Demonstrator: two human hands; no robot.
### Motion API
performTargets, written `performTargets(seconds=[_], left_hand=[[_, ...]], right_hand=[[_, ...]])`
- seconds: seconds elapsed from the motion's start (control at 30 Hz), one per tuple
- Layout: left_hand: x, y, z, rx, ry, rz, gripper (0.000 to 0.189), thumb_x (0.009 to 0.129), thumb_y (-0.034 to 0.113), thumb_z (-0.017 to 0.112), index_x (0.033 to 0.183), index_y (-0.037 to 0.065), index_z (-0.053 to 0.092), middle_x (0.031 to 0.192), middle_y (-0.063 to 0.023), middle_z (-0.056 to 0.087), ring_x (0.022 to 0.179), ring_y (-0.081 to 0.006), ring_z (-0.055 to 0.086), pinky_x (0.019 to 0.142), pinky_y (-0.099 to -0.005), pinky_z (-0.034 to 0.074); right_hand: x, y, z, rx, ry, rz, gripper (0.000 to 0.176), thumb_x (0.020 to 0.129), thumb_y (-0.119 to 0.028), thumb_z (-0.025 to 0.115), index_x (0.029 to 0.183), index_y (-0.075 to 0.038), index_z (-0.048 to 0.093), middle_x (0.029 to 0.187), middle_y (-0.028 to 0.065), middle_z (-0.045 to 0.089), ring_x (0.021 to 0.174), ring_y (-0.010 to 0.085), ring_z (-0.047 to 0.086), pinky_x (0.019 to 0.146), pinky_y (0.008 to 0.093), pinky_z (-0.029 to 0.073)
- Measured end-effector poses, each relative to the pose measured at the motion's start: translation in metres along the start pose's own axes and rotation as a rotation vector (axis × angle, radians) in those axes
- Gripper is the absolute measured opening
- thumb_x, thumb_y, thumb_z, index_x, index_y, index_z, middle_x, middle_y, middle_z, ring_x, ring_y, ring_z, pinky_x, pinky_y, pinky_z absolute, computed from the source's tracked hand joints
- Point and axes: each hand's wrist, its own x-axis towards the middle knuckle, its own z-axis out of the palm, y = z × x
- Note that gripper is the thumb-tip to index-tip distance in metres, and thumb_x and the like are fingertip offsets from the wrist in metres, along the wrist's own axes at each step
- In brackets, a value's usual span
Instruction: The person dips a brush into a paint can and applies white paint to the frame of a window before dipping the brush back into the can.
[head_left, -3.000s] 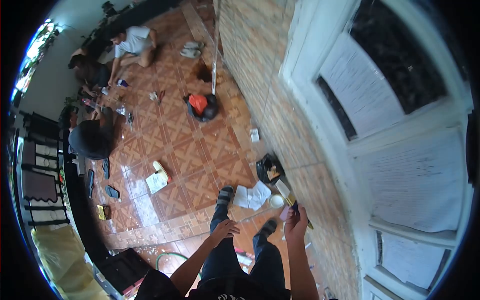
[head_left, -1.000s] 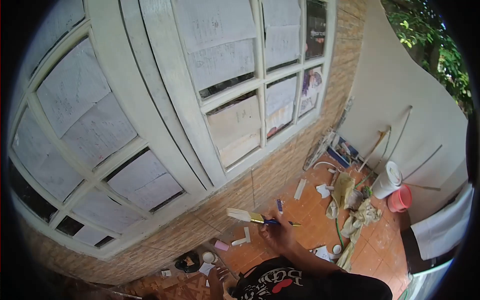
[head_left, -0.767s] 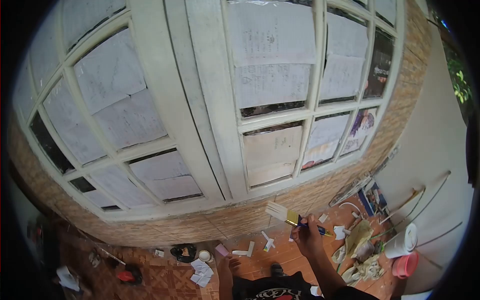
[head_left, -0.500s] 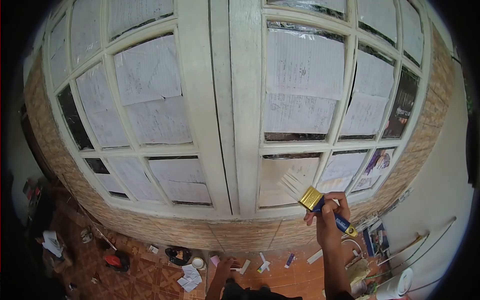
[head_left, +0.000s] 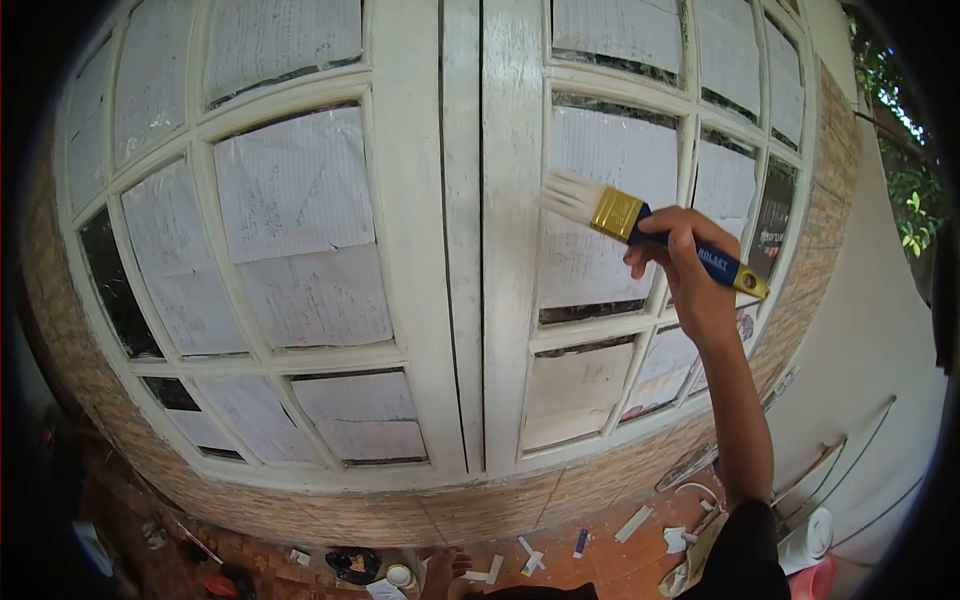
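Bristles of a flat paintbrush [head_left: 615, 213], pale and fanned, with a gold metal ferrule and a blue handle tipped in yellow, lie against the white-painted wooden upright [head_left: 510, 250] at the middle of a large many-paned window. The brush is raised high and tilted, bristles up and to the left, handle end down to the right. The right hand [head_left: 690, 265] is clenched around the blue handle just behind the ferrule, its bare forearm rising from the lower right.

A small skin-toned shape [head_left: 445, 568] shows at the bottom edge. Whether it is the left hand, and how its fingers are set, I cannot tell.

Sheets of lined white paper [head_left: 300, 200] cover the glass behind the window bars. Under the sill runs a band of tan brick wall [head_left: 450, 510]. Below that, the reddish tiled floor [head_left: 600, 560] is littered with scraps, a crumpled black bag [head_left: 355, 563] and a small white cup [head_left: 400, 575] beside it. At the lower right a white plastic bucket [head_left: 815, 535] stands next to a pink tub [head_left: 815, 580], near a plain cream wall [head_left: 880, 330] with green leaves [head_left: 900, 150] above it.
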Motion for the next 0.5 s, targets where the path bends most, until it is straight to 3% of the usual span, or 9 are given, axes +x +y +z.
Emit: performTargets(seconds=[0.2,0.5], left_hand=[[-0.022,0.029,-0.041,0.064,0.02,0.02,0.029,0.093,0.028,0.042,0.105,0.006,0.054,0.092,-0.0101,0.063,0.082,-0.0197,0.062,0.072,-0.0331,0.047],[-0.014,0.05,-0.06,0.093,0.013,0.138,0.028,0.093,0.025,0.042,0.107,0.005,0.053,0.091,-0.0101,0.063,0.082,-0.0178,0.062,0.067,-0.0292,0.047]], right_hand=[[0.019,0.006,0.024,-0.358,0.004,-0.083,0.014,0.079,-0.016,0.069,0.086,-0.003,0.067,0.073,0.0074,0.064,0.064,0.0105,0.061,0.058,0.0227,0.051],[0.023,0.019,0.036,-0.56,0.017,-0.157,0.02,0.084,-0.023,0.065,0.094,-0.006,0.068,0.073,0.0048,0.065,0.065,0.0082,0.061,0.059,0.0207,0.051]])
